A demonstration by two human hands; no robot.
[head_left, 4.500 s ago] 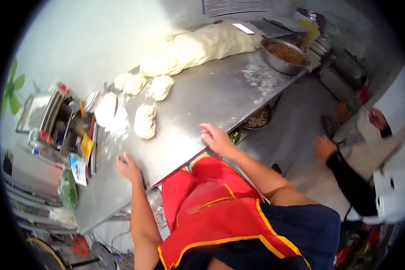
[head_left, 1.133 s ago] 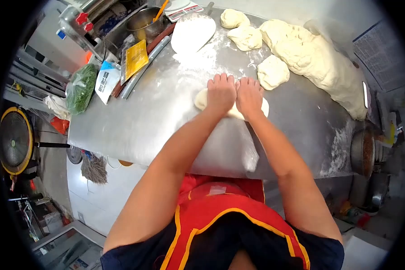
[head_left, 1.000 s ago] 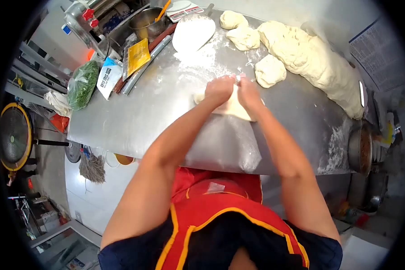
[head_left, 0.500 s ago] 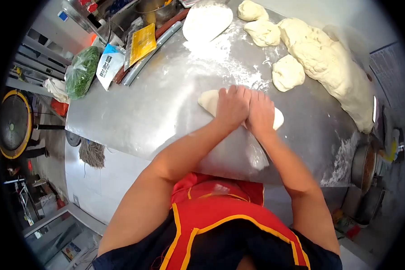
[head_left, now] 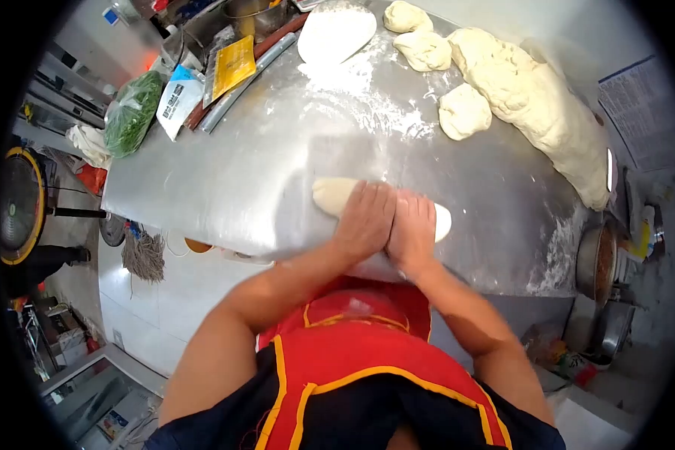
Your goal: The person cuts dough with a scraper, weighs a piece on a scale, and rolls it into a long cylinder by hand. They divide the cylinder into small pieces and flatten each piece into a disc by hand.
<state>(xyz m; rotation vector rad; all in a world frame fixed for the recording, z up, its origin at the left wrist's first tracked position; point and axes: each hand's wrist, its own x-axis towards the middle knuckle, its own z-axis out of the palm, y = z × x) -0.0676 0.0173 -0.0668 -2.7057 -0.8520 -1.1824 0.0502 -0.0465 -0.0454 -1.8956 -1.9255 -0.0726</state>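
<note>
A smooth, elongated piece of dough (head_left: 330, 195) lies on the metal worktop under both my hands. My left hand (head_left: 366, 217) presses on its middle, with the fingers curled over the dough. Right beside it, touching, my right hand (head_left: 412, 225) grips the dough in the same way. The dough's two ends stick out to either side; the middle is hidden beneath my hands.
Three dough lumps (head_left: 465, 112) and a long dough mass (head_left: 529, 94) sit at the back right. White flour (head_left: 382, 109) dusts the worktop (head_left: 225, 172). Packets, rods and a bag of greens (head_left: 133, 116) are at the back left. A round pan (head_left: 594, 262) stands at the right edge.
Both hands have drawn the dough toward my body, away from the flour. The dough's left end shows more now. The whole view has shifted slightly.
</note>
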